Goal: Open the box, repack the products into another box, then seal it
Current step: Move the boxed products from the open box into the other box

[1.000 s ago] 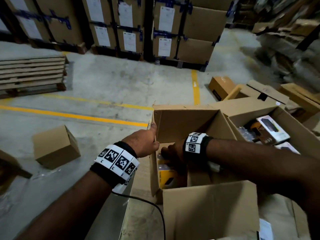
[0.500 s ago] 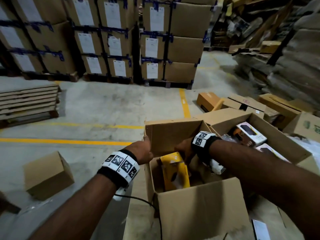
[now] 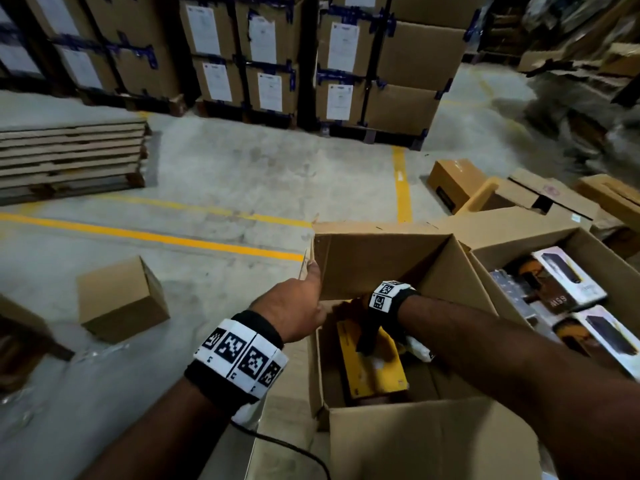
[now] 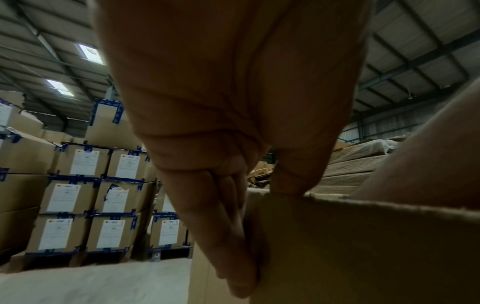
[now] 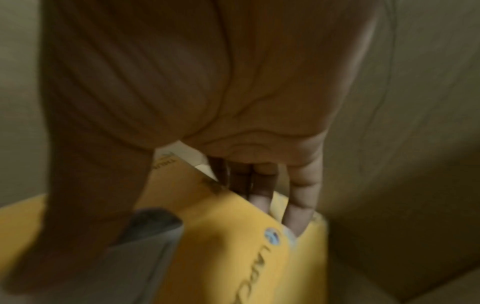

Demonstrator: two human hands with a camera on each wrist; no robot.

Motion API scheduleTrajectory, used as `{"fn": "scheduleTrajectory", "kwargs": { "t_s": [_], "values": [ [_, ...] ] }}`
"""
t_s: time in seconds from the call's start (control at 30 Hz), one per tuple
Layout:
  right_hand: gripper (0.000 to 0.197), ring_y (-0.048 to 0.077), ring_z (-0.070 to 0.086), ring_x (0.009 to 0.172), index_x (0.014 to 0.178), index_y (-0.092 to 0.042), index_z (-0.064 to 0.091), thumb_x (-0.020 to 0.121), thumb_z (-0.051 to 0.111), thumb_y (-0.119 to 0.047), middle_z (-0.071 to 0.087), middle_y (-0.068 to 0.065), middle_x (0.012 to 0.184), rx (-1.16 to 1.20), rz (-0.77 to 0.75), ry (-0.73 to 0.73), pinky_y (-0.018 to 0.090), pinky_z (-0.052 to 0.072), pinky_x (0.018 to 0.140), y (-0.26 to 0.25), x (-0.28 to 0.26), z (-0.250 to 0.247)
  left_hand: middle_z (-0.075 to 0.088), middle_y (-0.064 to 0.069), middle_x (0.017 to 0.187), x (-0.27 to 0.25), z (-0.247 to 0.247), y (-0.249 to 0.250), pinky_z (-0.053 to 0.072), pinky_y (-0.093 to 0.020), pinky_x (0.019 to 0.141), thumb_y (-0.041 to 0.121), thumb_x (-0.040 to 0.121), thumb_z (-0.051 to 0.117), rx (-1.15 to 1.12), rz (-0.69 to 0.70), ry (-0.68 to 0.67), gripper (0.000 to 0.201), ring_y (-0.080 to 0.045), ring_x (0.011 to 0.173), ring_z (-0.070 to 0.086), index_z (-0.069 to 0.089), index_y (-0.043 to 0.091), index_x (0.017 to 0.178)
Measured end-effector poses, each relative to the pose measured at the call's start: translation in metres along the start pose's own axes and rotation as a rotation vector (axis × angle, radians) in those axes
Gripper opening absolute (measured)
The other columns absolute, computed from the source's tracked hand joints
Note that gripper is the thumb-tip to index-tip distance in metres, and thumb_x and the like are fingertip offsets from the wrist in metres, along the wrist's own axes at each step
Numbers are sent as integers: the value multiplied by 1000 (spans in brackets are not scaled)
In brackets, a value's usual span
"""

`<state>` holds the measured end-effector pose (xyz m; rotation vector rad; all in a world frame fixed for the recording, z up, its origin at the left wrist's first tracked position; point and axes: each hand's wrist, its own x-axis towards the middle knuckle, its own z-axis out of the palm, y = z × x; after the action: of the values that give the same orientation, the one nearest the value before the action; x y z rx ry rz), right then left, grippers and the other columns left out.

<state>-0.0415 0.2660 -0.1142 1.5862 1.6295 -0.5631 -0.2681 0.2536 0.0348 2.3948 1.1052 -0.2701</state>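
Near edge: front flap [image 3: 426,441] of the open carton [image 3: 381,261] folded out toward the camera, black cable [image 3: 294,448] running under it.

Left grip [image 3: 294,308]: pinching the carton's left wall at the top edge, thumb [image 4: 293,179] on the rim inside, fingers [image 4: 233,236] flat down the outside face. Tagged wristband [image 3: 242,355] on that wrist.

Right grip [image 3: 349,308]: down inside the carton, closed on the top end of a yellow product box [image 3: 370,362]. Wrist view shows thumb on one face, fingertips [image 5: 296,216] tucked behind the far edge. Hand mostly hidden behind its wristband [image 3: 388,294] in the head view.

Yellow product box: inside the carton, near its left wall, tilted, top end leaning toward the far wall. Can't tell if its lower end touches the bottom. Something white [image 3: 420,349] just beside it under the right forearm, too dark to identify.

Right of the carton, touching it: second open carton [image 3: 588,237] holding several printed product boxes [image 3: 568,275], white and dark.

Floor, left: small closed brown box [image 3: 121,299], well apart from the carton. Yellow floor lines [image 3: 156,237] beyond. Stack of flat boards [image 3: 69,157] far left.

Right, farther out: loose cartons and flattened cardboard [image 3: 540,195].

Back: stacked cartons [image 3: 346,64] with white labels and blue corner tape.
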Motion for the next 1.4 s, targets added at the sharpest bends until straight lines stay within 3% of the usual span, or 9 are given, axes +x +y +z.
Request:
{"fn": "scheduleTrajectory", "kwargs": {
  "t_s": [0.1,0.17,0.27,0.43,0.67,0.83,1.1,1.27,1.4],
  "values": [
    [135,22,62,104,135,-42,40,11,74,-86,61,-5,124,15,79,-149,39,52,89,-25,-18,-7,62,-18,109,-1,0,2,37,-31,70,27,97,43,18,-16,-1,75,-30,93,57,-4,9,153],
    [68,16,59,84,99,-20,66,44,92,-50,61,-2,95,109,136,-279,28,51,81,-37,-42,-13,61,-19,113,1,0,5,38,-33,73,28,97,43,41,-28,-4,76,-31,97,57,-4,9,153],
    [5,19,56,79,96,-24,57,96,55,-29,53,-2,85,154,-56,-101,28,42,75,-31,-61,-16,59,-21,121,4,-1,7,39,-34,77,27,96,44,84,-45,-22,76,-33,109,57,-3,7,153],
    [50,22,60,88,109,-14,60,75,79,-46,63,3,101,315,-234,97,31,45,78,-11,-98,-46,49,-14,125,10,-16,6,46,-39,90,39,89,59,143,-21,72,63,-32,117,52,36,10,140],
    [46,17,59,104,122,-17,56,83,75,-29,63,0,114,568,-389,420,31,49,88,57,-183,-101,61,-4,125,30,-28,28,48,-37,92,52,74,73,-218,245,149,67,-23,114,57,51,19,128],
    [32,19,58,93,109,-14,61,99,47,-41,64,2,107,530,-67,626,32,46,82,86,-213,-104,64,0,106,33,-34,17,50,-33,81,45,83,68,-279,121,156,40,-21,99,61,56,18,110],
    [21,27,56,113,111,-9,61,91,62,-17,56,1,91,375,219,173,28,47,81,30,-141,-38,69,1,113,29,-33,-10,53,-43,92,36,91,61,-650,192,71,27,-18,104,66,59,29,117],
    [69,39,38,134,144,9,24,101,41,-42,33,25,147,202,581,161,47,33,108,-16,-109,-17,70,0,109,32,-23,-16,56,-42,88,30,93,62,-795,211,94,17,-16,100,68,59,27,109],
    [61,32,28,142,153,-8,18,102,41,-33,25,15,157,506,349,116,48,31,111,-7,-93,-3,67,9,115,40,-13,-20,53,-40,92,54,81,64,-656,208,181,51,-7,103,64,55,24,121]
  ]
}}
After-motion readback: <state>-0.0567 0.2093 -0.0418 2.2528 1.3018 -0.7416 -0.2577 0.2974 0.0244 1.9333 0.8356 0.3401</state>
